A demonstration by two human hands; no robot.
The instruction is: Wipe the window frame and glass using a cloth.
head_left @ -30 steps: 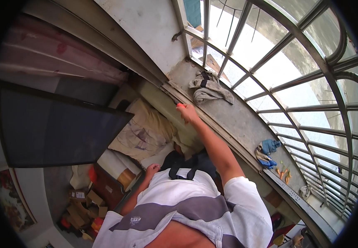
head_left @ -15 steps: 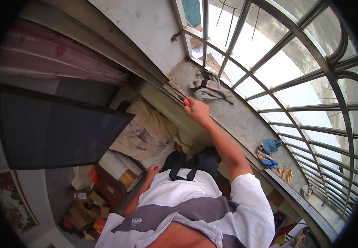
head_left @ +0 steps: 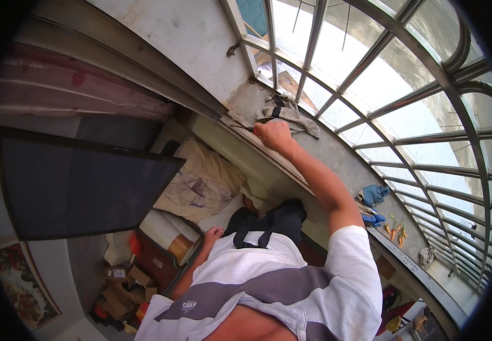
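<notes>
My right hand (head_left: 274,134) reaches out over the window ledge. It is closed around a small red-handled tool (head_left: 252,129), whose thin dark end points left along the sliding-window track (head_left: 235,120). Most of the handle is hidden by my fingers, so its exact kind does not show. Just beyond the hand, a crumpled grey-beige cloth (head_left: 300,123) with dark bands lies on the concrete sill (head_left: 337,149). My left hand (head_left: 213,233) hangs beside my waist, its fingers curled, with nothing seen sticking out of it.
Curved metal window bars (head_left: 396,145) enclose the sill on the right. Blue cloths (head_left: 374,196) and several orange carrot-like pieces (head_left: 395,233) lie farther along it. A large dark television (head_left: 86,182) stands left, near a patterned pillow (head_left: 200,182). Cardboard boxes (head_left: 118,298) are piled lower left.
My right hand has turned and shifted slightly right, so the tool's dark end now shows along the track. The view has moved slightly. My left hand stays by my waist.
</notes>
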